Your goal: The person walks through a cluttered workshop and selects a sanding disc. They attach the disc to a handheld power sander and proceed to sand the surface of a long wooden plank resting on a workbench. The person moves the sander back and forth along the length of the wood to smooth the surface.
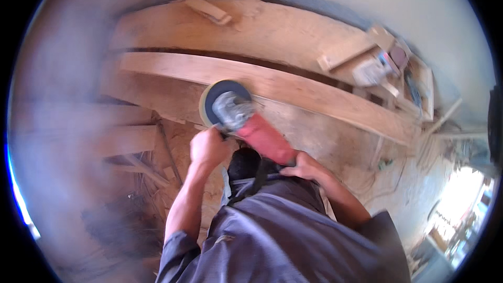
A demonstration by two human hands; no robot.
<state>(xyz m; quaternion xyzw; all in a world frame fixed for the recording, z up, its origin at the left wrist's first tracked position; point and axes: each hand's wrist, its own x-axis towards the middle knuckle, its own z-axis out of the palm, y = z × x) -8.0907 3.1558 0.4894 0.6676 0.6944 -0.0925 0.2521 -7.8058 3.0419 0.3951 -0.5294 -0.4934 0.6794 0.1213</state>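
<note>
- The red angle grinder [250, 123] is being gripped near its head by the left hand [208, 147], fingers curled tight.
- Its rear body is being clasped by the right hand [303, 166], fingers wrapped around.
- The disc is being pressed against the wooden plank [314, 93].

From my feed I see a loose shirt [293, 236] in a muted blue-grey, its cloth creased in broad folds across the chest and belly. Both sleeves are pushed or rolled up above the elbows: the left sleeve [175, 249] bunches in a soft cuff near the lower edge, the right sleeve [385, 228] ends in a darker fold. Both forearms are bare, and I see no gloves, watch or rings on the left hand [208, 147] or the right hand [304, 167]. A dark strap [257, 181] hangs down the front of the shirt.
</note>
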